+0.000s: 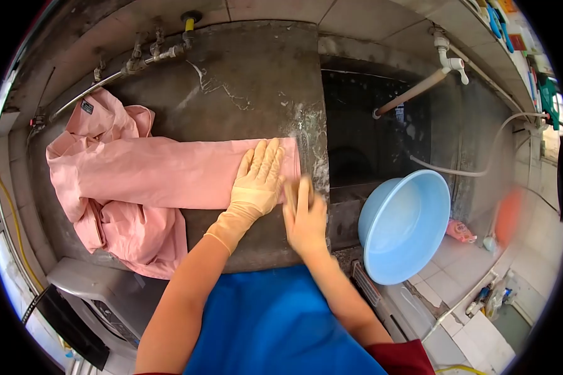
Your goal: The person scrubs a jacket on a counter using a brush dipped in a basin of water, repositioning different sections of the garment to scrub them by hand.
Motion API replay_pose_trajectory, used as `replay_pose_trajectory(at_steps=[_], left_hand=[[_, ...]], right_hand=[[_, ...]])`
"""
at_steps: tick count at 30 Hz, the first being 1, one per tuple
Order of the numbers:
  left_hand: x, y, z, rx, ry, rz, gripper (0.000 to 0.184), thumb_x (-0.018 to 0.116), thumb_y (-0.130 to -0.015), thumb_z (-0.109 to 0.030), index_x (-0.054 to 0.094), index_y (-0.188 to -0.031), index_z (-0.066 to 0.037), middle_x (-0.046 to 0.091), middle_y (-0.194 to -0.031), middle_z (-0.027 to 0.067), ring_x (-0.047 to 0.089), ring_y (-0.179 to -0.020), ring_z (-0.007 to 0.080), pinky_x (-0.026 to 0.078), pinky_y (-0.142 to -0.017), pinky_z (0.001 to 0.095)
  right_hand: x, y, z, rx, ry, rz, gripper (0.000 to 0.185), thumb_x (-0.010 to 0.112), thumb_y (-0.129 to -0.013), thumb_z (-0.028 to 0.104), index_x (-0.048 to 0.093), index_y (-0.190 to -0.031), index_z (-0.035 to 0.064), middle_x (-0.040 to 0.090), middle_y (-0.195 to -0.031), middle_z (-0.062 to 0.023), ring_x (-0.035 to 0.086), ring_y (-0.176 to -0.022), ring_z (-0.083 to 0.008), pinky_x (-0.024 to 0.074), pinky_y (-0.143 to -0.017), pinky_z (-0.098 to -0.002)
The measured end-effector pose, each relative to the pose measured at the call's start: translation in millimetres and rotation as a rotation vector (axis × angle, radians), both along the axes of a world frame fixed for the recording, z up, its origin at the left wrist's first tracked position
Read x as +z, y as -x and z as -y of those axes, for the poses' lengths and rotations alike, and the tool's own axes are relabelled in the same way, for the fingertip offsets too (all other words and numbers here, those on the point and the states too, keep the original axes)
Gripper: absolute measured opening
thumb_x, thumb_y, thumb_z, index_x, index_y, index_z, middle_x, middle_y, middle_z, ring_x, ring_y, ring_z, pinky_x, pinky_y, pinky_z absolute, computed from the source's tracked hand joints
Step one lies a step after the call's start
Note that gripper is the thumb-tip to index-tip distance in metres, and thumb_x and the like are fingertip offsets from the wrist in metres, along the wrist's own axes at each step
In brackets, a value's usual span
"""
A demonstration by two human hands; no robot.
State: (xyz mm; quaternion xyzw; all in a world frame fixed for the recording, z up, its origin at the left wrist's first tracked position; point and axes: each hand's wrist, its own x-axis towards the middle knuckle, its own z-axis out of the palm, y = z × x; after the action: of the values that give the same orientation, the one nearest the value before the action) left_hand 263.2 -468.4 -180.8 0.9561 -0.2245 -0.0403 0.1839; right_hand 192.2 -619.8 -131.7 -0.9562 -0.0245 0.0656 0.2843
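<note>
A pink shirt (150,172) lies on the dark stone slab, its collar and a dark label at the upper left. One long part, apparently a sleeve, stretches flat to the right. My left hand (259,178), in a thin cream glove, presses flat on this part near its end, fingers extended together. Just to its right, my bare right hand (308,219) grips a brown scrubbing brush (292,192) against the edge of the cloth. That hand and the brush are blurred, and the bristles are hidden.
A dark water-filled basin (369,137) adjoins the slab (256,81) on the right. A light blue tub (406,225) stands tilted at its front corner. Above are a white tap (453,64) and a hose (463,172); pipes (137,62) run along the back left. A grey machine (106,294) sits front left.
</note>
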Motion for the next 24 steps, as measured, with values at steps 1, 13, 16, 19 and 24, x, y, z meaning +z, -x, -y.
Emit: replay_pose_trajectory(at_steps=[1,13,16,19,24], left_hand=[[-1.1,-1.9,-1.1,-0.007,0.015,0.015,0.063,0.054,-0.093,-0.023,0.043,-0.149,0.004,0.035,-0.162,0.0174,0.032,-0.150,0.0354,0.025,-0.121,0.0506],[-5.9,3.4,-1.3,-0.030,-0.058,0.016,0.066,0.055,-0.094,-0.028,0.041,-0.151,0.003,0.034,-0.162,0.0178,0.031,-0.151,0.0352,0.022,-0.122,0.0503],[-7.1,4.6,-1.2,-0.026,-0.052,0.064,0.066,0.057,-0.093,-0.027,0.043,-0.149,0.004,0.034,-0.162,0.0190,0.032,-0.150,0.0353,0.024,-0.122,0.0509],[-3.5,-3.3,-0.4,0.004,0.047,0.004,0.065,0.058,-0.090,-0.024,0.045,-0.147,0.004,0.034,-0.162,0.0197,0.033,-0.150,0.0364,0.025,-0.121,0.0512],[-14.7,4.7,-2.4,-0.031,-0.032,0.049,0.064,0.058,-0.088,-0.020,0.046,-0.144,0.008,0.034,-0.161,0.0214,0.035,-0.148,0.0393,0.026,-0.120,0.0522]], right_hand=[[-8.6,-4.9,4.2,0.074,0.109,0.085,0.069,0.063,-0.094,0.022,0.036,-0.156,0.0078,0.047,-0.142,-0.0334,0.058,-0.106,-0.0465,0.0476,-0.094,-0.0531],[-15.9,-95.8,-14.1,-0.158,0.023,-0.064,0.069,0.061,-0.097,0.026,0.031,-0.154,0.0001,0.055,-0.128,-0.0330,0.056,-0.104,-0.0469,0.0468,-0.090,-0.0544],[-12.9,-73.6,-12.3,-0.152,-0.033,0.044,0.067,0.061,-0.097,0.023,0.034,-0.154,0.0016,0.053,-0.133,-0.0335,0.056,-0.103,-0.0476,0.0476,-0.090,-0.0520],[-10.3,-4.9,3.8,0.078,0.078,0.110,0.064,0.063,-0.095,0.019,0.040,-0.153,0.0031,0.047,-0.145,-0.0333,0.057,-0.107,-0.0480,0.0492,-0.092,-0.0509],[-5.8,-112.6,-21.3,-0.242,-0.010,-0.162,0.064,0.065,-0.094,0.019,0.042,-0.152,0.0041,0.046,-0.146,-0.0309,0.057,-0.110,-0.0481,0.0486,-0.095,-0.0513]])
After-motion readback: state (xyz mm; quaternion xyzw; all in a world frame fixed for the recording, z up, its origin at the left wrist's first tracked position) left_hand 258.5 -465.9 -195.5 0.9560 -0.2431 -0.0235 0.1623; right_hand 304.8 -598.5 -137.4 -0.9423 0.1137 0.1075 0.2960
